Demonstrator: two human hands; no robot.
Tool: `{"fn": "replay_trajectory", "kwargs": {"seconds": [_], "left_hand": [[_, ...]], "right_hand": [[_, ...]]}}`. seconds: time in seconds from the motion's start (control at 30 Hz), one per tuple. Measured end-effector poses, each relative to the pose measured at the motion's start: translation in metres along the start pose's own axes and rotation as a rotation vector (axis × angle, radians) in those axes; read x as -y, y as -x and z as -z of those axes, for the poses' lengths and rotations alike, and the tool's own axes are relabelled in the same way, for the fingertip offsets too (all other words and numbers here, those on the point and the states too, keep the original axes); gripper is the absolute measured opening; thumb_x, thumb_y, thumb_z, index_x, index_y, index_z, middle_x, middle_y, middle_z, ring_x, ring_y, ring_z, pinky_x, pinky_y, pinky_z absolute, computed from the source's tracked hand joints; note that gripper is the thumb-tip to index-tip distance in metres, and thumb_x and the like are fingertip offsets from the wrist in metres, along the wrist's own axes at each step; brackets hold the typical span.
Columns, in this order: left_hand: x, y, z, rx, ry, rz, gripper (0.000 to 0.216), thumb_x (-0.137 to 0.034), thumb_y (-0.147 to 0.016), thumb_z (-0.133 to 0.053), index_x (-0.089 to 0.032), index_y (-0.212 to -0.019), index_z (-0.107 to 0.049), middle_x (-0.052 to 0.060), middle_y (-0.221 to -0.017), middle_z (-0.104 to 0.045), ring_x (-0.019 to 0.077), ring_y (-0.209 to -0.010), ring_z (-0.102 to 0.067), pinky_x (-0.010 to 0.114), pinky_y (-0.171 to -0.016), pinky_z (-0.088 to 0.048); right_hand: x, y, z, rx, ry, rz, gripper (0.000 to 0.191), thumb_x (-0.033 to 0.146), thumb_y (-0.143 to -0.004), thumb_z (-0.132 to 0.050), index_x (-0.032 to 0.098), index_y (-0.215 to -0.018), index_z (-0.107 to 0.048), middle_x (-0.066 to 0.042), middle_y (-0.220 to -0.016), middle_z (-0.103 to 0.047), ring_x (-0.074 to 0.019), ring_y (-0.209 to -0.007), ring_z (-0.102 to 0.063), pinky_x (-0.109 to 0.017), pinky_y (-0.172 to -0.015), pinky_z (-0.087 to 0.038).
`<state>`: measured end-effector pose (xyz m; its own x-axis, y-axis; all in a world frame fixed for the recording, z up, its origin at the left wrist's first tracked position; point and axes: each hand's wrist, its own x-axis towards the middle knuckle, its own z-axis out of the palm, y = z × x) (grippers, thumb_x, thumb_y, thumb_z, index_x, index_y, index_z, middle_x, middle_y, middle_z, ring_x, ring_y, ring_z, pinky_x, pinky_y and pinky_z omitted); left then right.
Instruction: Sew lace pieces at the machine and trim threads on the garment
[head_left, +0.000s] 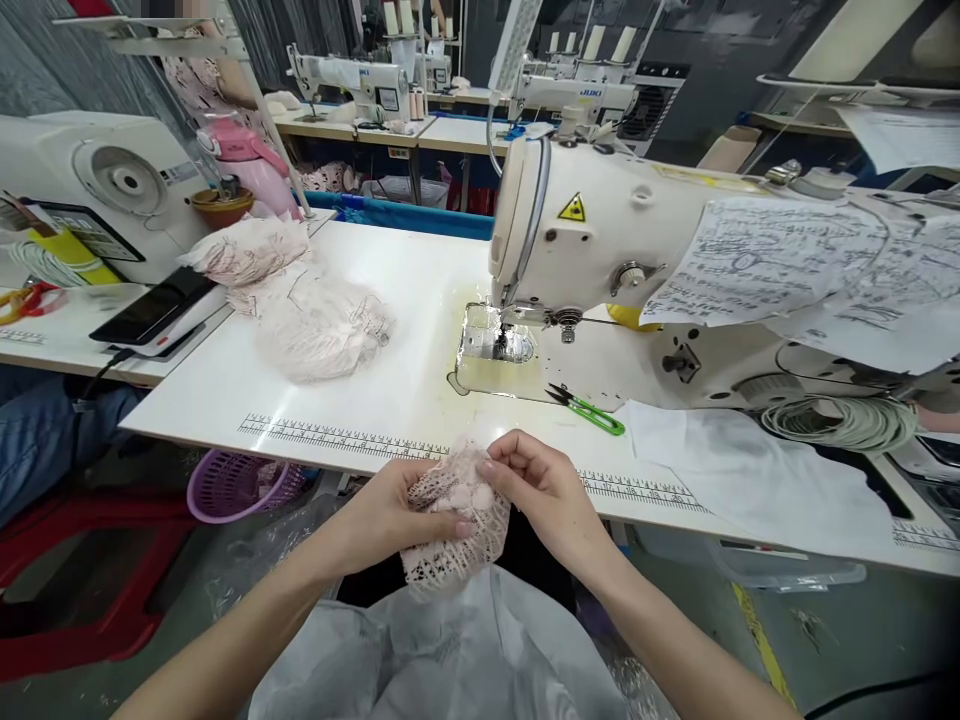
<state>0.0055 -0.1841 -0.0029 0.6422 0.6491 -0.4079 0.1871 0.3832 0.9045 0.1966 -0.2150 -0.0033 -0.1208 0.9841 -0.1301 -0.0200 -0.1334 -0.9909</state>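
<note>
A piece of pale pink lace fabric [450, 545] hangs between my two hands, just in front of the table's near edge. My left hand [409, 510] grips it from the left, thumb lying across the lace. At its upper right edge, my right hand [536, 485] pinches the fabric between thumb and fingertips. Beyond my hands stands a white sewing machine [600, 220], its presser foot [502, 342] over the metal plate. Green-handled thread snips [589, 410] lie on the table right of the needle area. A heap of similar pink lace [315, 320] rests at the left.
A printed ruler strip [345, 437] runs along the white table's [420, 260] front. White cloth [757, 470] and a coil of pale cord [840, 422] lie at the right. Further left are a phone [154, 305], a pink bottle [251, 165] and, below, a purple basket [225, 490].
</note>
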Motion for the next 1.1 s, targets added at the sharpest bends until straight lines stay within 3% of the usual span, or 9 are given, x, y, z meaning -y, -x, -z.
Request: {"fn": "replay_trajectory", "kwargs": {"seconds": [0.57,0.73,0.93,1.1], "left_hand": [[0.001,0.001,0.006,0.051,0.050,0.033,0.022,-0.032,-0.077,-0.077,-0.015,-0.083,-0.064,-0.003,-0.070,-0.050,0.0106,-0.064,-0.045,0.022,-0.063,-0.039],[0.002,0.000,0.006,0.046,0.101,0.003,0.024,-0.035,-0.081,-0.073,-0.015,-0.076,-0.061,-0.004,-0.065,-0.048,0.0081,-0.057,-0.040,0.020,-0.056,-0.035],[0.007,0.000,0.008,0.003,0.121,0.030,0.033,-0.046,-0.086,-0.066,-0.014,-0.083,-0.065,0.001,-0.074,-0.057,0.0115,-0.065,-0.050,0.023,-0.061,-0.039],[0.011,-0.004,0.009,-0.018,0.137,0.019,0.035,-0.049,-0.088,-0.063,-0.014,-0.084,-0.068,0.000,-0.072,-0.056,0.0097,-0.062,-0.048,0.021,-0.059,-0.038]], "right_hand": [[-0.012,0.001,0.001,0.011,-0.085,-0.083,0.032,0.050,-0.086,-0.065,0.020,-0.079,-0.054,0.004,-0.068,-0.047,-0.0112,-0.062,-0.040,-0.026,-0.060,-0.033],[-0.015,0.000,0.001,0.014,-0.133,-0.100,0.031,0.048,-0.084,-0.068,0.020,-0.078,-0.055,0.002,-0.072,-0.050,-0.0124,-0.066,-0.044,-0.027,-0.062,-0.035],[-0.012,-0.001,0.001,0.012,-0.138,-0.079,0.033,0.048,-0.087,-0.064,0.020,-0.074,-0.054,0.004,-0.066,-0.043,-0.0101,-0.060,-0.035,-0.025,-0.058,-0.029],[-0.012,-0.003,0.001,0.007,-0.122,-0.058,0.035,0.048,-0.089,-0.062,0.019,-0.072,-0.052,0.005,-0.063,-0.038,-0.0094,-0.058,-0.031,-0.025,-0.055,-0.026]]}}
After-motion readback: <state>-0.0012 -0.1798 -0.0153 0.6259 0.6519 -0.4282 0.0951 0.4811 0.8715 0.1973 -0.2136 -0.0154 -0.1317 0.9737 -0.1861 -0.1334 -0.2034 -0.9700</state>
